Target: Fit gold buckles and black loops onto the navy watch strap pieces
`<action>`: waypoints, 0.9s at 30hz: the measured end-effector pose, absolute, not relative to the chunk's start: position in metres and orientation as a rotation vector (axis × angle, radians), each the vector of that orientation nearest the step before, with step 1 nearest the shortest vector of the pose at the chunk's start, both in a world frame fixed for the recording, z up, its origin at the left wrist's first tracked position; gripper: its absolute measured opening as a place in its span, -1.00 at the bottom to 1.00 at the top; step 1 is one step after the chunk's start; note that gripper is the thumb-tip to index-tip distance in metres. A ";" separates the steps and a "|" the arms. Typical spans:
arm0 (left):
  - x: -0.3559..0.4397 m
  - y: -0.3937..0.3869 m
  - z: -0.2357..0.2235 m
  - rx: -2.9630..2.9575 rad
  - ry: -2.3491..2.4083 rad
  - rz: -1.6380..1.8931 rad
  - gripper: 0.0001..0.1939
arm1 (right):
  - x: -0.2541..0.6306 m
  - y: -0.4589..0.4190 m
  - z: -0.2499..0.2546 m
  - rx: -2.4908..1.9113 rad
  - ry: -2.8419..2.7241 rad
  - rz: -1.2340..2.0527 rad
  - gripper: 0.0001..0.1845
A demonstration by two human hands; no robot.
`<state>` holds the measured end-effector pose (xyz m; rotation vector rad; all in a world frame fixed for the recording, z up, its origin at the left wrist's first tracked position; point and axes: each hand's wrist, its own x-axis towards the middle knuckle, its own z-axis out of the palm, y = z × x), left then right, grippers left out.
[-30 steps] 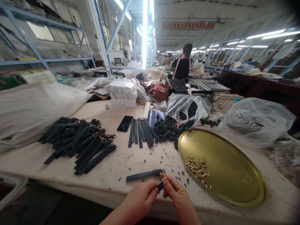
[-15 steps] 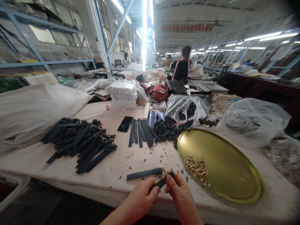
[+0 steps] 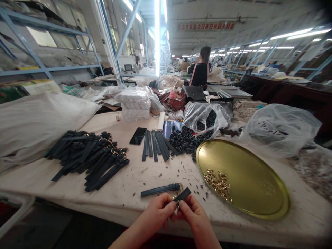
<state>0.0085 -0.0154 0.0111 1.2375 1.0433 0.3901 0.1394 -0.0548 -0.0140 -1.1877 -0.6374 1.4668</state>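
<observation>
Both my hands meet at the table's near edge, pinching one short dark strap (image 3: 182, 195) with a small gold buckle at its lower end. My left hand (image 3: 158, 213) grips it from the left, my right hand (image 3: 190, 215) from the right. Just beyond my fingers a finished dark strap with a buckle (image 3: 160, 189) lies flat on the table. Loose gold buckles (image 3: 217, 184) sit on the near left of a round gold tray (image 3: 256, 186). A big heap of dark straps (image 3: 89, 157) lies to my left.
A row of plain straps (image 3: 155, 145) and a black phone (image 3: 138, 135) lie mid-table, beside dark rubber loops (image 3: 188, 141) spilling from a clear bag (image 3: 204, 117). Another plastic bag (image 3: 281, 129) is right, a white sack (image 3: 38, 119) left. A person (image 3: 199, 71) works farther back.
The strap in my hands has turned so its free end sticks up to the right. My hands have shifted slightly and the view has dipped a little.
</observation>
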 end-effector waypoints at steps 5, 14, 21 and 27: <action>0.009 -0.017 0.003 1.255 1.054 0.427 -0.74 | 0.135 -0.052 -0.022 -1.082 -0.558 1.558 -0.64; 0.005 -0.017 -0.003 1.333 1.069 0.494 -0.72 | 0.127 -0.056 -0.020 -1.090 -0.414 1.560 -0.62; 0.010 -0.024 0.003 1.316 1.078 0.415 -0.78 | 0.136 -0.058 -0.026 -1.195 -0.672 1.364 -0.69; 0.012 -0.027 0.015 1.494 1.108 0.451 -0.77 | 0.146 -0.059 -0.019 -1.180 -0.602 1.577 -0.67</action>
